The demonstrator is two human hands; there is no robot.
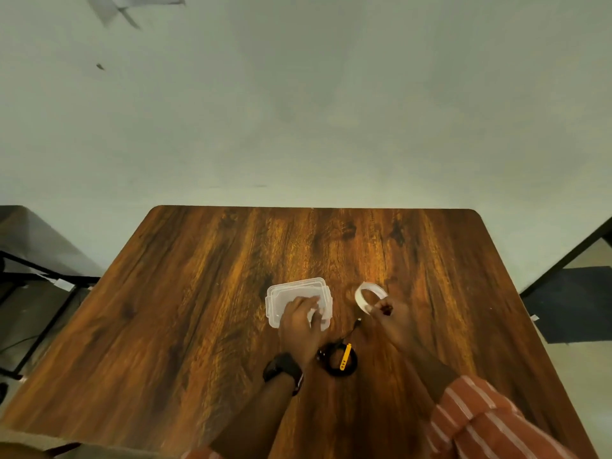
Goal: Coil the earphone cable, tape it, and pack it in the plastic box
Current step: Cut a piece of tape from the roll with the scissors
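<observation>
Wooden table (198, 309), lit warmly, things gathered toward the near edge and about midway between the side edges. Clear plastic box (298, 301) lying lid-on, farthest from the near edge. Left hand (299, 323) spread flat over the lid, fingers curled at the lid's right rim; pressing or steadying rather than clenched, probably to keep the light box from sliding or to pry the lid, cannot tell which. Dark watch (283, 371) on that wrist. Right hand (392, 318) pinching the roll of clear tape (369, 296) at its near rim, roll tilted up, just right of the box; likely parked there after use, within reach but clear of the packing. Earphone cable (337, 357) already coiled into a black ring between the two wrists, nearer the near edge, bound by a yellow strip (345, 354), one short tail trailing toward the tape. Not yet inside the box. Striped sleeve (480, 422) at the near right corner.
</observation>
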